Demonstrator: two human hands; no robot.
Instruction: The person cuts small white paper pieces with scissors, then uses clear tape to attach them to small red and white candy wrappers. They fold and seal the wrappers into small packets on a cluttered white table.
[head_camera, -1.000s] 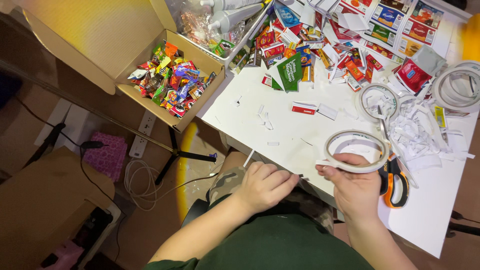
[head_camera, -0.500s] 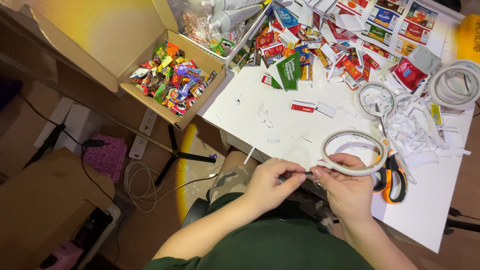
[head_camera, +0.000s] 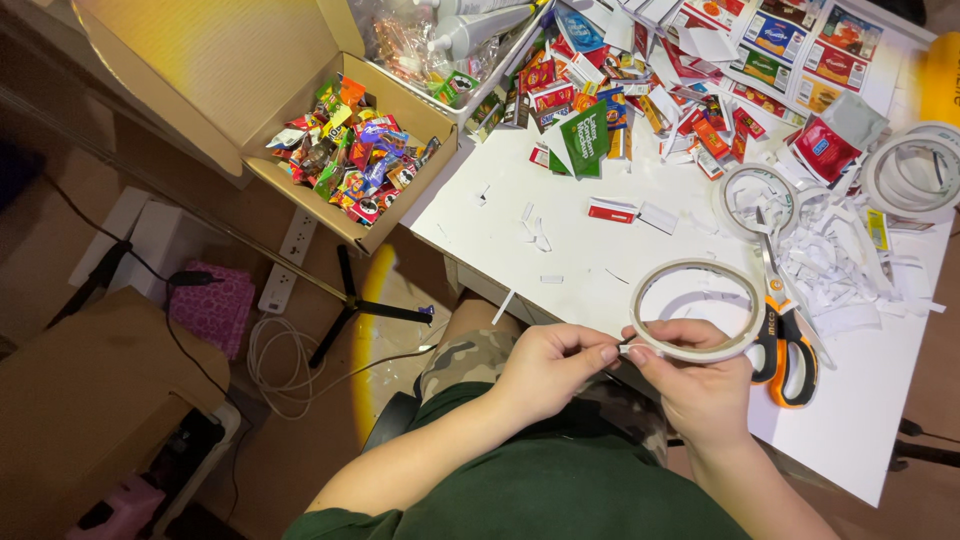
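Note:
My right hand (head_camera: 697, 385) grips a large white roll of tape (head_camera: 694, 308) by its near rim, holding it just above the front edge of the white table (head_camera: 560, 240). My left hand (head_camera: 552, 365) is closed beside it, its fingertips pinching the loose tape end at the roll's lower left edge. Orange-handled scissors (head_camera: 785, 335) lie on the table just right of the roll. A small red-and-white packet (head_camera: 612, 210) and a white paper piece (head_camera: 658, 217) lie farther back on the table.
An open cardboard box (head_camera: 350, 150) of coloured wrapped sweets stands left of the table. Small packets and printed sheets (head_camera: 690, 90) crowd the table's back. More tape rolls (head_camera: 758, 198) and paper scraps (head_camera: 835, 255) lie at the right. Cables and a power strip (head_camera: 290, 255) are on the floor.
My left hand has moved right from my lap to the roll and pinched the tape end. The roll has shifted slightly toward me in my right hand.

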